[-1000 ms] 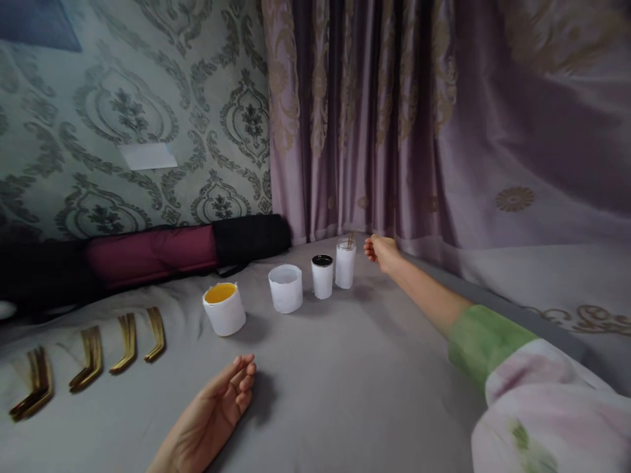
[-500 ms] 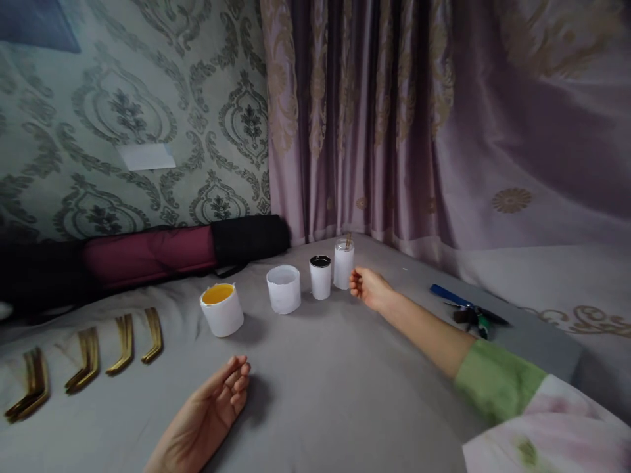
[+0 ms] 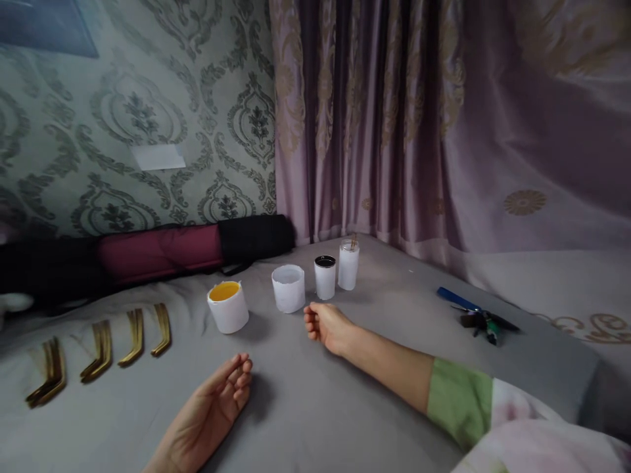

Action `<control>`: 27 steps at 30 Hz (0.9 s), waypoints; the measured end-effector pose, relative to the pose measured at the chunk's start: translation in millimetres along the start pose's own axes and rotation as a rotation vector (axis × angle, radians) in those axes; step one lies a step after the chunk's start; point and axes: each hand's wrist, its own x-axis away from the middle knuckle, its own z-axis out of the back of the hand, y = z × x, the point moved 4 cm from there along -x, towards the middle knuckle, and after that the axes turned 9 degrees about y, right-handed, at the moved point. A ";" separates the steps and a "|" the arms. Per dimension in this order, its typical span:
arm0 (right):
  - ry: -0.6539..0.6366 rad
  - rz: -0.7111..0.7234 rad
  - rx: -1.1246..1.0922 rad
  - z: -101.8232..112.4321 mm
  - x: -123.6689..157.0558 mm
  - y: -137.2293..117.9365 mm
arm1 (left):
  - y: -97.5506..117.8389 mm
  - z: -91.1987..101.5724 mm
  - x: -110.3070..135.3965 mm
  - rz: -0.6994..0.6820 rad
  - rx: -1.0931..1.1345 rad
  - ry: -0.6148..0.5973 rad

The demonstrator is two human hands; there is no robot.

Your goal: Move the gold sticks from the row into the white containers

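Note:
My left hand (image 3: 221,401) rests at the lower middle, palm turned up, with loosely bent fingers and nothing in them. My right hand (image 3: 326,326) is in front of the white containers, fingers curled closed; nothing sticks out of them. Just behind it are a wide white-wrapped cup (image 3: 288,289) and a narrower white cup with a dark rim (image 3: 325,281). To their right stands a tall white-wrapped jar (image 3: 348,268) with a few thin brownish sticks (image 3: 353,242) poking out. Left of them is a white tub with a yellow inside (image 3: 228,312).
Several bundles of bent gold-coloured strips (image 3: 101,351) lie in a row at left. A blue-handled tool (image 3: 457,299) and a dark and green tool (image 3: 488,325) lie at right. A long black and maroon bag (image 3: 160,251) lines the wall; a purple curtain (image 3: 374,131) hangs behind.
My right hand has moved left and nearer, away from the tall jar to in front of the cups. My left hand stays nearly still. The view has shifted slightly.

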 end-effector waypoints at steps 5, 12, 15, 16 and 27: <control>-0.072 -0.034 0.050 -39.5 1.8 26.9 | 2.7 -0.3 1.5 -0.034 -0.020 0.010; -0.143 0.084 0.133 -78.7 7.0 42.7 | 3.7 1.5 1.1 -0.047 -0.003 -0.034; -0.131 0.219 0.204 -81.0 4.3 43.2 | 4.1 1.4 0.7 -0.050 0.003 -0.058; -0.126 0.269 0.229 -80.5 2.6 43.7 | 4.3 1.5 0.5 -0.050 0.009 -0.059; -0.188 0.550 0.374 -77.0 -4.5 51.9 | 9.7 -3.8 0.5 -0.020 0.109 -0.130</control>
